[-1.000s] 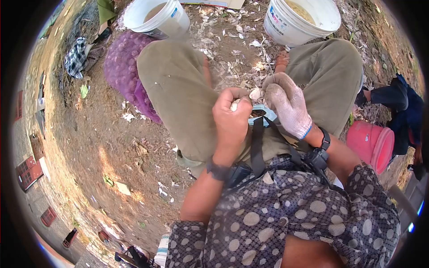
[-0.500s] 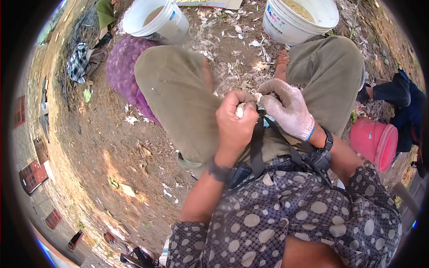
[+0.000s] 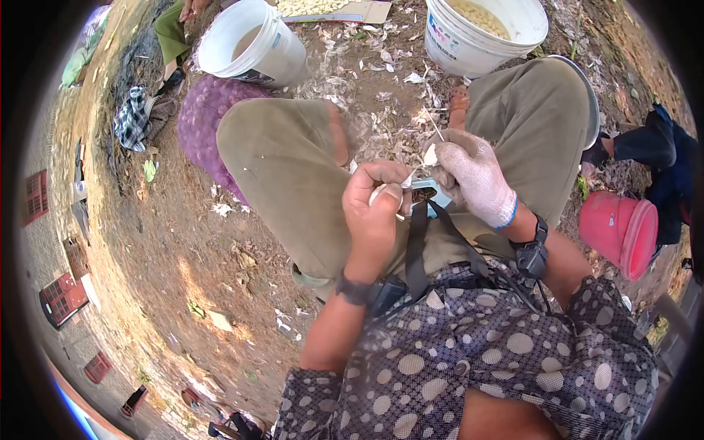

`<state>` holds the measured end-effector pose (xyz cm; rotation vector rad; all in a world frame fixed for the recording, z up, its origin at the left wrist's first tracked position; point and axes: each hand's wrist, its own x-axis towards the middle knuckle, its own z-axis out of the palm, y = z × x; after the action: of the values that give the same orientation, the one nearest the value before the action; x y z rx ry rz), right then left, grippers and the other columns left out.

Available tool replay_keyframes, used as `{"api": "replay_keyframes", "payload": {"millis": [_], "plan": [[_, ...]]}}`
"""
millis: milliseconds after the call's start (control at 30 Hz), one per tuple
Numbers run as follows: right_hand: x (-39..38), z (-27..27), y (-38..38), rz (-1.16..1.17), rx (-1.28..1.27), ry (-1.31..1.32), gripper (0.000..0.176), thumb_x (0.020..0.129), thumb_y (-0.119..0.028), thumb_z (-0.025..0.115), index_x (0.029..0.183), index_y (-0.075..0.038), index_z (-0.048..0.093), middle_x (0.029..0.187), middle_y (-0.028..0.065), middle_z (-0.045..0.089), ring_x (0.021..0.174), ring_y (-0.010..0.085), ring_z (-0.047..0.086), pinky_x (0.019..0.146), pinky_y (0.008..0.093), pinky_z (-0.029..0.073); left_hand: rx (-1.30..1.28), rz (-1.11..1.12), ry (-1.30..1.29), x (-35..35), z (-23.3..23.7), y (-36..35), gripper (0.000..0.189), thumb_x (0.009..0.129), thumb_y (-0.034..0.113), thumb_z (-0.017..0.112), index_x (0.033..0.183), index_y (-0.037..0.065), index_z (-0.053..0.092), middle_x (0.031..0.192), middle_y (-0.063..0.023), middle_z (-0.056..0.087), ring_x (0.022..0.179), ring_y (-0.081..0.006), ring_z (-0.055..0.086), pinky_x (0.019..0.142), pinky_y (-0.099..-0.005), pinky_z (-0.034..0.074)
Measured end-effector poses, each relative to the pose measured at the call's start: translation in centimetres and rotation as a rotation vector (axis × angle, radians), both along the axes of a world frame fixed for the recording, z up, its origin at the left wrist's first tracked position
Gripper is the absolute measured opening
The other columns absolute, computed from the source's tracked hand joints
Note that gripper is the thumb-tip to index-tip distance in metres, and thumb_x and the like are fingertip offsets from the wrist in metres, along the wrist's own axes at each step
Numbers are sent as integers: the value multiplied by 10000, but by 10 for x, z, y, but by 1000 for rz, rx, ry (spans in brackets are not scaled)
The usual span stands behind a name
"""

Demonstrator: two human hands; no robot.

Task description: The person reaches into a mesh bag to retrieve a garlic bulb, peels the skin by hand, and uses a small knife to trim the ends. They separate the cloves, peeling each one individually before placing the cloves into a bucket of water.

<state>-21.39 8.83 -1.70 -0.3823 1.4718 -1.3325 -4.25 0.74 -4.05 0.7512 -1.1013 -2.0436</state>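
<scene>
My left hand (image 3: 378, 202), bare, is closed around a whitish garlic piece (image 3: 378, 193) that shows between its fingers. Just to the right, my right hand (image 3: 473, 172) wears a pale, soiled glove. Its fingers pinch a small white clove (image 3: 430, 155), and a thin metal blade (image 3: 434, 125) sticks up from the same grip. The two hands are apart, above my lap. Between them a light blue item (image 3: 440, 196) with dark straps lies at my waist.
Two white buckets (image 3: 290, 55) (image 3: 484, 59) stand ahead, beyond my knees. A purple net sack (image 3: 209, 121) lies by my left knee. A pink bucket (image 3: 620, 231) is at the right, near another person's leg (image 3: 645, 147). White peelings litter the ground.
My hands have moved apart, and the blue item shows more between them. The white clove is now raised in my right hand. The view has shifted slightly.
</scene>
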Motion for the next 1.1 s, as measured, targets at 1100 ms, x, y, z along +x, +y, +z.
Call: {"api": "replay_keyframes", "payload": {"millis": [1100], "plan": [[11, 16, -6, 257, 77, 94, 246, 1058, -231, 555, 1065, 11, 598, 699, 14, 587, 537, 58, 528, 473, 243, 423, -378, 69, -513, -9, 3, 2, 66, 872, 8, 620, 912, -18, 665, 825, -18, 656, 779, -80, 582, 716, -267, 498]]}}
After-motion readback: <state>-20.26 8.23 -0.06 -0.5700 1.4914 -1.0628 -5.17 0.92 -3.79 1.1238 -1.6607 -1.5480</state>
